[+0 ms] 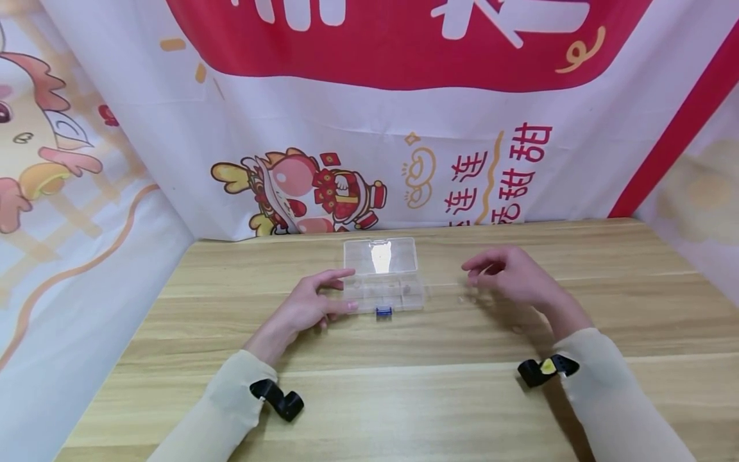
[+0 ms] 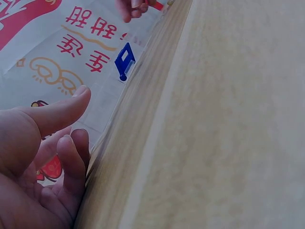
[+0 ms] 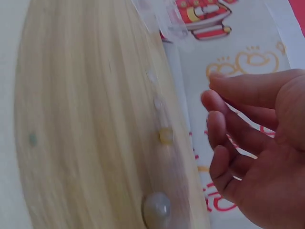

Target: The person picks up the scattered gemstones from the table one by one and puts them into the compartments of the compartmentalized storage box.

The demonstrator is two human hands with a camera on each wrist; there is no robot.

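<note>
wide tabletop (image 1: 369, 404), box (image 1: 381, 284) near back edge

I see a transparent box (image 1: 375, 285) with a blue latch (image 1: 383, 312). The table (image 1: 404, 410) has light-brown wood grain. The white cloth (image 1: 375, 115) carries red and orange drawings; the sleeves (image 1: 216, 410) are cream.

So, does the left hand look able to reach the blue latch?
Probably yes: the left hand is at the left end of the clear box, with nothing visible blocking the blue latch.
</note>
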